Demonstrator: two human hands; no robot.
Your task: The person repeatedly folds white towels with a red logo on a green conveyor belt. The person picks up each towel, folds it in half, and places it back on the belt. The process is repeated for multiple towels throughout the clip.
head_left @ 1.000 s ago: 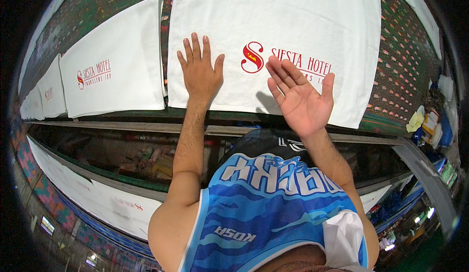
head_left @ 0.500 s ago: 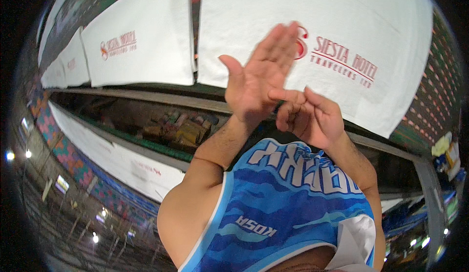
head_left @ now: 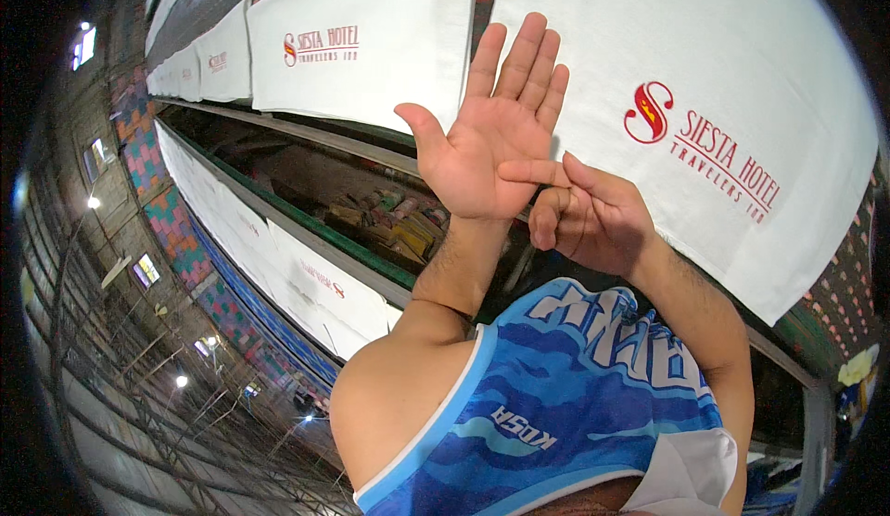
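My left hand (head_left: 496,131) is held up with its palm toward me, fingers stretched and the thumb out to the left. It holds nothing. The index finger of my right hand (head_left: 593,210) points left, its tip against the lower palm of the left one. Its thumb is raised and the other fingers curl loosely, with nothing seen in them. Behind both hands lies a large white cloth (head_left: 603,25) with a red printed emblem and lettering. Another white cloth (head_left: 389,15) with the same red print is beside it on the left.
More printed white cloths (head_left: 222,76) run off to the far left. A dark gap holding yellowish scraps (head_left: 408,233) separates them from a second row of white cloths (head_left: 287,261). Lights and metal framework (head_left: 120,395) fill the lower left. A grey post (head_left: 816,442) stands at right.
The view has swung, so the cloths sit farther right. My left hand's fingers have spread apart. My right index fingertip stays at the left palm.
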